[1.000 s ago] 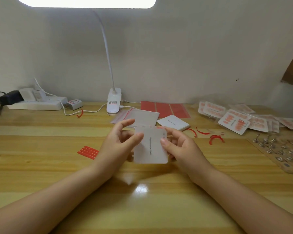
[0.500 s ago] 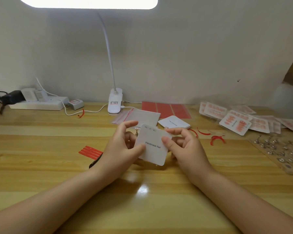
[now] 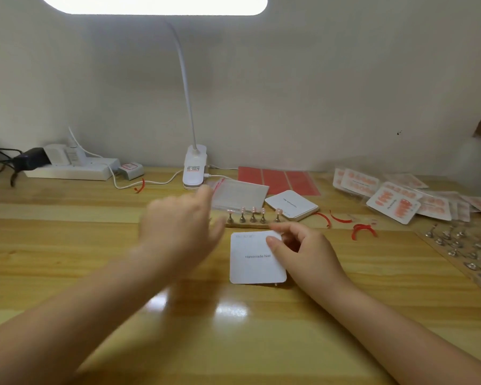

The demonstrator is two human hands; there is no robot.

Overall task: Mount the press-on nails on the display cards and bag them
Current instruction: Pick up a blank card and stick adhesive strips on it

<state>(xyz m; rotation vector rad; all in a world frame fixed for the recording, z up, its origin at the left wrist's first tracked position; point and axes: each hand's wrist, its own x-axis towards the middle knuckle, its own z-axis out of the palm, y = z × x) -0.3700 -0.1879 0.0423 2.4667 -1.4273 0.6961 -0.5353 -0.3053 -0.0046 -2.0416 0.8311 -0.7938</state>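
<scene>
A white display card [image 3: 254, 261] printed "Handmade Nail" lies flat on the wooden table [image 3: 233, 343]. My right hand [image 3: 303, 251] pinches its upper right edge between thumb and fingers. My left hand [image 3: 178, 232] is blurred, off the card, fingers spread and holding nothing, stretched toward the far left of a small wooden strip [image 3: 250, 225]. On that strip stand several metal holders with pink press-on nails [image 3: 253, 213]. Behind them lie clear zip bags [image 3: 238, 194] and a stack of blank cards [image 3: 292, 204].
Finished bagged nail cards [image 3: 392, 202] pile up at the right. A board of empty metal holders [image 3: 467, 251] lies at the right edge. Red adhesive sheets [image 3: 278, 179], a clip lamp base [image 3: 194, 168] and a power strip [image 3: 70, 168] line the back wall. Red tape scraps [image 3: 363, 230] lie near the cards.
The card, held up in both hands before, now lies flat on the table. My left hand has let go and moved forward toward the strip of nails, which the card had hidden.
</scene>
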